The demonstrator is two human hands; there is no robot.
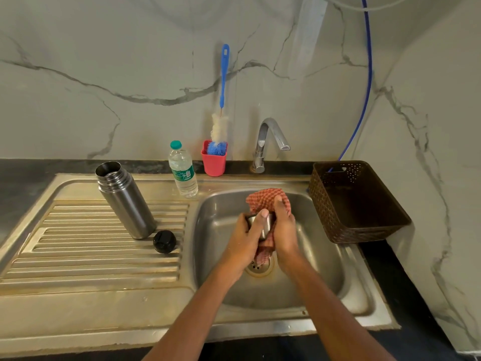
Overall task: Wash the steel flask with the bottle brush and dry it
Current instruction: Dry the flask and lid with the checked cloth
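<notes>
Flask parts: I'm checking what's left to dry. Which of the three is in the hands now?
The small steel cup, held over the sink in the left hand while the right hand rubs it with the checked cloth. Flask body and black stopper sit untouched on the drainboard.

The only print is on the green label of the plastic water bottle, too small to read.

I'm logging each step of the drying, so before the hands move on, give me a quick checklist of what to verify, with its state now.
1. Steel cup gripped: ok, left hand holds it over the sink.
2. Cloth on cup: ok, right hand presses it there.
3. Cup fully dry: cannot tell.
4. Flask upright on the drainboard, open: ok.
5. Black stopper beside the flask, off: ok.
6. Bottle brush back in the red holder: ok.
</notes>
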